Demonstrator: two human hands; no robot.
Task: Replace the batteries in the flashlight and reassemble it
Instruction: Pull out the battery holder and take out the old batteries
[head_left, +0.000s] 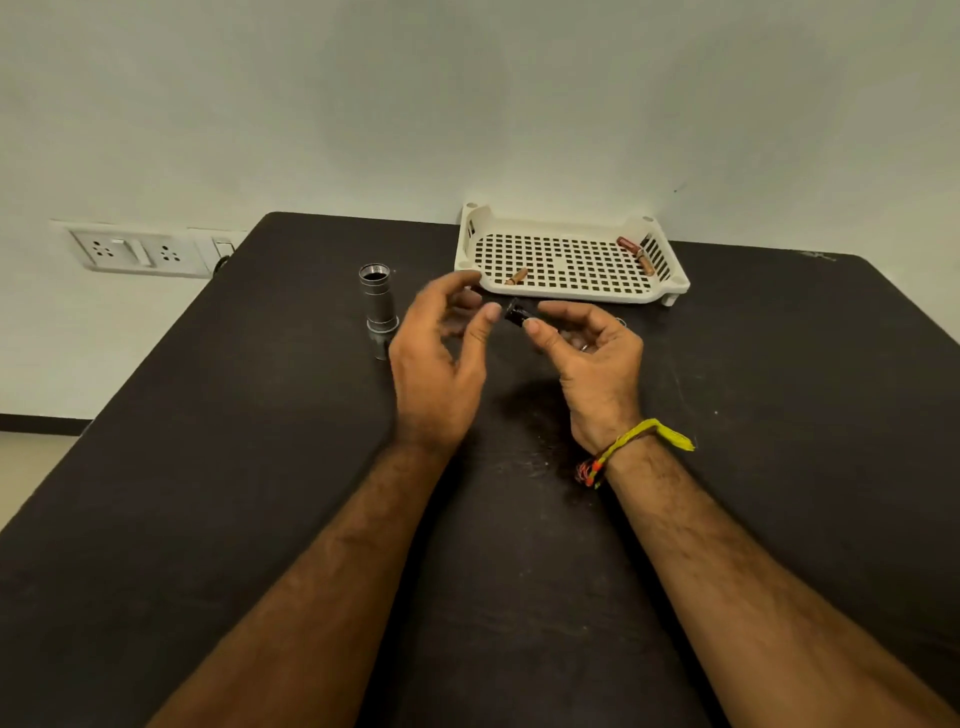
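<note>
The silver flashlight body stands upright on the dark table, open end up, to the left of my hands. My right hand pinches a small black cylindrical part, probably the battery holder, between thumb and fingers above the table. My left hand hovers beside it with fingers spread, its thumb tip close to the black part; I cannot tell whether it touches. A copper-coloured battery lies in the white perforated tray, and two more batteries rest at its right side.
The table is black and scuffed. The tray sits at the table's far edge against the wall. A white socket panel is on the wall at the left. A small metal piece lies just behind my right hand.
</note>
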